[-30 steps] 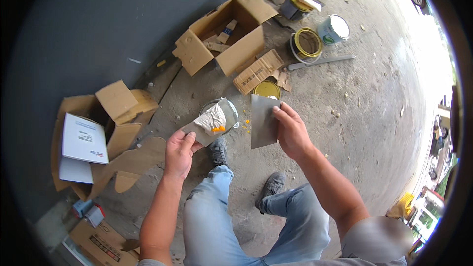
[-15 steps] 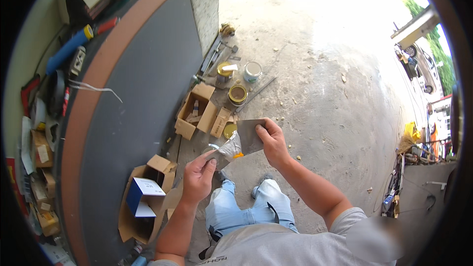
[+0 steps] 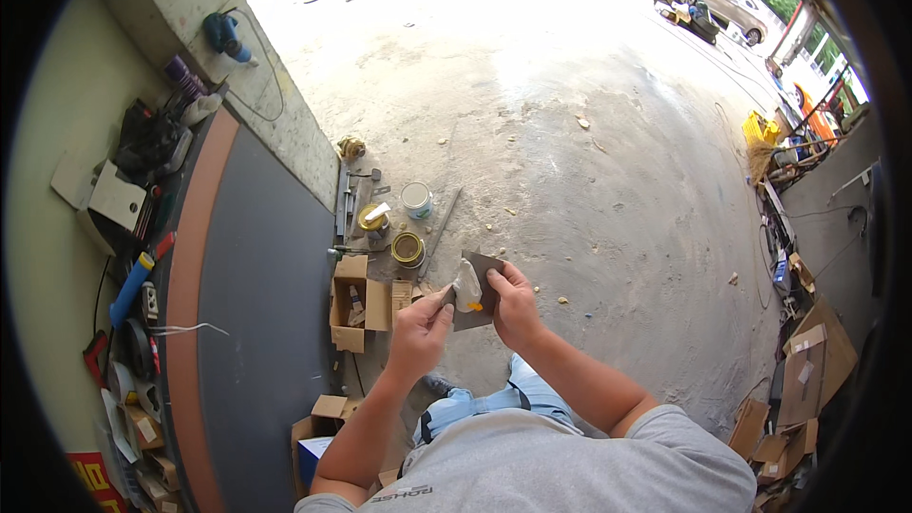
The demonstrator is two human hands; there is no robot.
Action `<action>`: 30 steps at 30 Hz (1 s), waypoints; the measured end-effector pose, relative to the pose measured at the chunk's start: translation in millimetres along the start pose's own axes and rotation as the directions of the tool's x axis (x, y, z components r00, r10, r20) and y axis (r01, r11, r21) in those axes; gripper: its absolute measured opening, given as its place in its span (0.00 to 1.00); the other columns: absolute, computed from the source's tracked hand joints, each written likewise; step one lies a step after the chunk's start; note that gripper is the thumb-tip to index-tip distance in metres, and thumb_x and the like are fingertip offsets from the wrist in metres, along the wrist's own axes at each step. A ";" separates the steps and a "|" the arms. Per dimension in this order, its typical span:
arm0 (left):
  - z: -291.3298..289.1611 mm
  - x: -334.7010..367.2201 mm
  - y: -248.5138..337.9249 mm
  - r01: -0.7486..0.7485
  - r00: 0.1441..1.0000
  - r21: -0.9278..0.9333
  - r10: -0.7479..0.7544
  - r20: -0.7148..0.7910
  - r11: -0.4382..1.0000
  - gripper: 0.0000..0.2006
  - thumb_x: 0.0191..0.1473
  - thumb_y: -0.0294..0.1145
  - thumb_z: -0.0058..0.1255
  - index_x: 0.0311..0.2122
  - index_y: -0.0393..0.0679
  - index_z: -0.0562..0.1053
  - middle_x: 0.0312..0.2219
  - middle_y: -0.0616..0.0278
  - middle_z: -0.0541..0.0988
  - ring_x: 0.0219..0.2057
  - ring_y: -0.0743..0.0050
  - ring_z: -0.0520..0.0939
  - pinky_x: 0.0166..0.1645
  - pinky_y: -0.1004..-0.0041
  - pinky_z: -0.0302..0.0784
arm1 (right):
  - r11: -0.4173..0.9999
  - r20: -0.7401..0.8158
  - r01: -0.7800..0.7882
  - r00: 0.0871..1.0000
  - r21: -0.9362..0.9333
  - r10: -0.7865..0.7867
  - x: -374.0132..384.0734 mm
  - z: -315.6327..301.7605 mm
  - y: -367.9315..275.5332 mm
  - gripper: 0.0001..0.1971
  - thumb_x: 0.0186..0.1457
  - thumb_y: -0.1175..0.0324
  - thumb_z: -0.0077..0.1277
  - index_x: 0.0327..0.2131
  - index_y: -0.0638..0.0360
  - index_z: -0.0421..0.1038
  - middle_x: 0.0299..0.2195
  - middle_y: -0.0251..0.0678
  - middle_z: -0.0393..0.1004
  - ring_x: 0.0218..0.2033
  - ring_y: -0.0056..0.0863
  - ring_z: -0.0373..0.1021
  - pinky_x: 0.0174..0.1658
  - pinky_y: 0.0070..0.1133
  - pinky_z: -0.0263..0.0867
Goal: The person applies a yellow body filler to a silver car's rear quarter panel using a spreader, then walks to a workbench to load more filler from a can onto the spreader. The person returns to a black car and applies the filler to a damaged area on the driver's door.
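In front of my body my right hand (image 3: 516, 306) grips a dark, flat putty spreader (image 3: 487, 272), thumb on its face. A lump of grey-white filler paste (image 3: 467, 285) sits on it, with an orange dab of paste (image 3: 475, 307) at its lower end. My left hand (image 3: 419, 331) is closed on a second, smaller-looking spreader (image 3: 444, 300), seen nearly edge-on, its edge against the paste. Most of that second blade is hidden by my fingers.
On the floor ahead stand an open tin (image 3: 408, 248), a lidded tin (image 3: 416, 198) and a yellow tin (image 3: 373, 218). An open cardboard box (image 3: 353, 309) lies beside the grey workbench (image 3: 252, 285). Several flattened cartons (image 3: 812, 366) lean at the right wall.
My view has turned, with more of the yard and parked cars showing. The two spreaders have come closer together, and the paste now sits more bunched on the right one.
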State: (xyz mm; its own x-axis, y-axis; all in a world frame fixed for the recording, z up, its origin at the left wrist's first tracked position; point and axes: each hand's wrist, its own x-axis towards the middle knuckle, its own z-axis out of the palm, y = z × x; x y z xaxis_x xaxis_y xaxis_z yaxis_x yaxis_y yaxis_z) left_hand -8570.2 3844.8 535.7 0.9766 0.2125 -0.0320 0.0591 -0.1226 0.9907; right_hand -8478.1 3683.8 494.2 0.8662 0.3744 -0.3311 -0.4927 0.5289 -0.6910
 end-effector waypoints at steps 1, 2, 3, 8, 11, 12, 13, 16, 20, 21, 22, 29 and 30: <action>13.4 9.8 1.2 -0.012 1.000 0.036 0.011 0.028 0.999 0.16 0.65 0.24 0.54 0.56 0.33 0.77 0.32 0.63 0.81 0.31 0.86 0.77 0.36 0.79 0.75 | 0.999 -0.031 0.011 0.999 0.038 -0.010 5.0 -8.2 -12.7 0.11 0.70 0.71 0.44 0.51 0.62 0.72 0.44 0.36 0.81 0.43 0.24 0.78 0.49 0.27 0.75; 28.8 20.6 0.6 -0.019 0.999 0.070 0.016 0.050 0.997 0.16 0.65 0.24 0.54 0.56 0.33 0.77 0.33 0.62 0.82 0.32 0.85 0.77 0.37 0.79 0.76 | 0.999 -0.048 0.021 0.999 0.050 -0.018 12.1 -18.4 -27.1 0.11 0.70 0.71 0.44 0.51 0.62 0.73 0.45 0.36 0.81 0.43 0.25 0.78 0.49 0.27 0.75; 45.2 31.2 -0.4 -0.024 0.998 0.075 0.019 0.067 0.997 0.17 0.63 0.25 0.56 0.56 0.33 0.77 0.34 0.57 0.84 0.31 0.82 0.80 0.37 0.77 0.78 | 0.998 -0.063 0.028 0.998 0.058 -0.024 20.1 -29.3 -43.0 0.11 0.71 0.71 0.44 0.51 0.62 0.73 0.45 0.36 0.81 0.43 0.25 0.78 0.49 0.27 0.75; 118.9 87.5 1.1 -0.045 0.973 0.259 -0.017 0.230 0.965 0.16 0.61 0.26 0.58 0.53 0.32 0.77 0.33 0.51 0.84 0.27 0.76 0.82 0.34 0.74 0.79 | 0.992 -0.075 0.067 0.995 0.110 -0.059 63.3 -86.3 -132.4 0.12 0.71 0.71 0.43 0.53 0.62 0.72 0.45 0.36 0.81 0.43 0.25 0.77 0.50 0.26 0.75; 160.0 124.8 11.1 0.020 0.950 0.348 -0.126 0.284 0.937 0.10 0.61 0.25 0.58 0.45 0.30 0.79 0.31 0.57 0.85 0.28 0.79 0.81 0.34 0.74 0.77 | 0.980 -0.020 0.197 0.980 -0.030 -0.197 86.3 -125.7 -200.2 0.10 0.70 0.71 0.47 0.49 0.63 0.76 0.43 0.33 0.81 0.43 0.20 0.75 0.47 0.22 0.72; 173.6 137.5 15.3 0.074 0.961 0.213 -0.126 0.245 0.974 0.09 0.62 0.24 0.57 0.45 0.31 0.79 0.31 0.62 0.84 0.29 0.82 0.80 0.34 0.76 0.75 | 0.961 0.041 0.266 0.964 -0.072 -0.264 90.8 -138.8 -222.2 0.10 0.70 0.71 0.48 0.48 0.64 0.77 0.42 0.32 0.81 0.43 0.18 0.74 0.47 0.22 0.71; 186.6 152.4 20.3 0.125 0.969 0.056 -0.134 0.205 0.991 0.08 0.62 0.23 0.56 0.45 0.32 0.80 0.30 0.66 0.83 0.30 0.85 0.78 0.34 0.78 0.74 | 0.912 0.093 0.326 0.945 -0.248 -0.313 93.1 -151.5 -244.6 0.09 0.68 0.73 0.51 0.46 0.65 0.79 0.41 0.30 0.81 0.42 0.15 0.72 0.45 0.19 0.69; 214.9 191.9 28.4 0.175 0.980 -0.180 -0.154 0.126 0.968 0.07 0.63 0.21 0.55 0.44 0.35 0.81 0.30 0.74 0.81 0.30 0.92 0.74 0.35 0.83 0.68 | 0.877 0.302 0.296 0.935 -0.379 -0.186 95.4 -183.1 -292.5 0.09 0.67 0.76 0.53 0.47 0.67 0.79 0.40 0.28 0.80 0.40 0.15 0.72 0.45 0.18 0.68; 245.2 235.3 26.9 0.110 0.993 -0.292 -0.090 0.082 0.950 0.07 0.63 0.21 0.55 0.44 0.34 0.81 0.31 0.76 0.80 0.32 0.93 0.73 0.35 0.85 0.66 | 0.552 0.537 0.552 0.817 -0.625 -0.210 118.2 -208.4 -335.0 0.09 0.62 0.83 0.54 0.44 0.67 0.80 0.38 0.36 0.82 0.36 0.23 0.75 0.40 0.23 0.71; 250.5 247.3 26.0 0.115 0.991 -0.301 -0.091 0.095 0.947 0.07 0.64 0.21 0.55 0.44 0.34 0.81 0.31 0.76 0.80 0.32 0.93 0.74 0.36 0.85 0.67 | 0.487 0.564 0.572 0.806 -0.660 -0.182 122.9 -215.2 -345.3 0.10 0.61 0.83 0.54 0.44 0.67 0.80 0.38 0.37 0.82 0.36 0.24 0.76 0.40 0.23 0.72; 255.7 261.2 25.7 0.136 0.989 -0.304 -0.109 0.102 0.943 0.07 0.64 0.21 0.55 0.45 0.34 0.81 0.31 0.75 0.81 0.32 0.92 0.75 0.36 0.85 0.67 | 0.416 0.592 0.598 0.790 -0.685 -0.159 129.1 -221.8 -357.5 0.11 0.60 0.84 0.54 0.44 0.66 0.80 0.38 0.38 0.82 0.36 0.26 0.77 0.40 0.24 0.72; 286.2 385.1 22.0 0.250 0.938 -0.288 -0.157 0.309 0.924 0.08 0.64 0.23 0.55 0.45 0.35 0.81 0.35 0.67 0.84 0.36 0.84 0.82 0.43 0.76 0.80 | 0.285 0.519 0.557 0.830 -0.780 -0.204 230.6 -243.4 -437.9 0.12 0.59 0.83 0.54 0.45 0.63 0.81 0.38 0.40 0.82 0.37 0.30 0.78 0.39 0.25 0.72; 290.3 411.5 21.6 0.265 0.930 -0.301 -0.160 0.332 0.916 0.08 0.64 0.23 0.55 0.45 0.35 0.81 0.35 0.67 0.84 0.36 0.84 0.82 0.43 0.76 0.80 | 0.420 0.487 0.533 0.845 -0.734 -0.222 249.7 -238.7 -442.2 0.13 0.60 0.83 0.53 0.46 0.62 0.81 0.39 0.40 0.82 0.38 0.30 0.78 0.40 0.25 0.72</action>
State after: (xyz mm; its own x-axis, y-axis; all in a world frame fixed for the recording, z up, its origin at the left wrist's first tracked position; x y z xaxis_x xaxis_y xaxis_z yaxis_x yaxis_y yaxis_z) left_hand -8107.1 3648.2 505.5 0.9670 -0.1052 -0.2320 0.2509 0.2359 0.9388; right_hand -8024.0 3361.6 563.7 0.8005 0.5697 0.1862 0.3160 -0.1372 -0.9388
